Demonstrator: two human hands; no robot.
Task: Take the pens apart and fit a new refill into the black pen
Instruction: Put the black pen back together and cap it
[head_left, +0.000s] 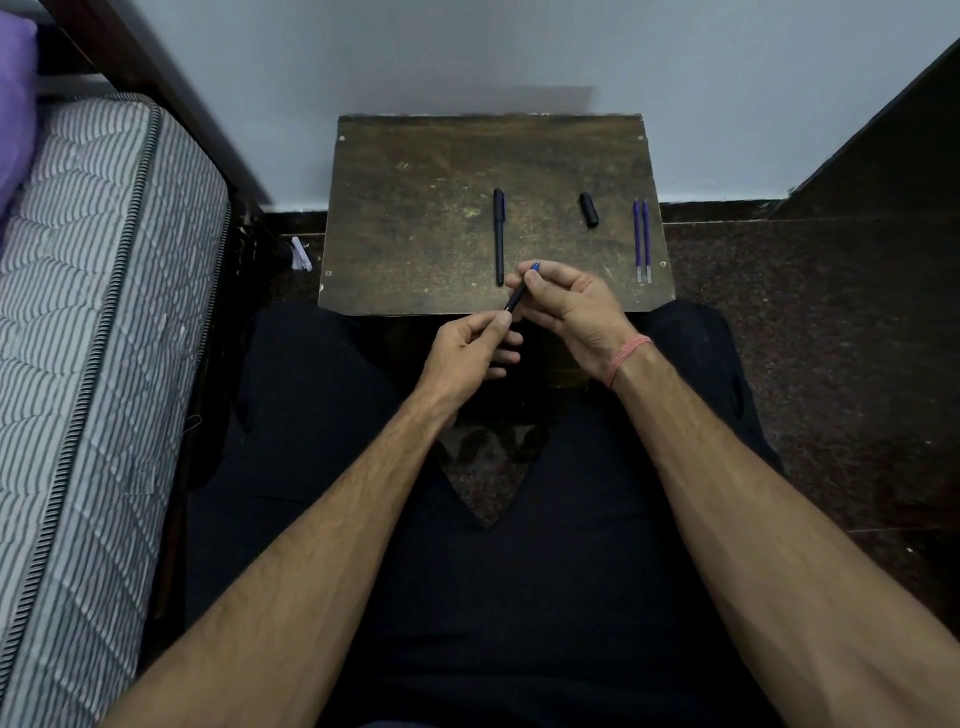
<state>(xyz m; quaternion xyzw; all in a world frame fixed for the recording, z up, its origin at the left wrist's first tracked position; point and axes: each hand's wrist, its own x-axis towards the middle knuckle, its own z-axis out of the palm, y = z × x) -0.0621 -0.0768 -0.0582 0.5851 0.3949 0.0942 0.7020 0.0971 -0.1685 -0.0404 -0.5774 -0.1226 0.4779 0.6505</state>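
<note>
Both hands hold one uncapped black pen (518, 299) over the near edge of the small wooden table (415, 249). My left hand (470, 353) pinches its lower end. My right hand (571, 301) grips its upper end, where a blue tip shows between the fingers. A second black pen (499, 234), capped, lies lengthwise at the table's middle. A loose black cap (589, 209) lies to its right. Two blue refills (642, 241) lie side by side near the table's right edge.
A striped mattress (88, 338) runs along the left. A pale wall stands behind the table. A dark panel (893, 145) stands at the right. The floor is dark speckled stone, with a white scrap (301, 254) left of the table. My legs in dark trousers fill the foreground.
</note>
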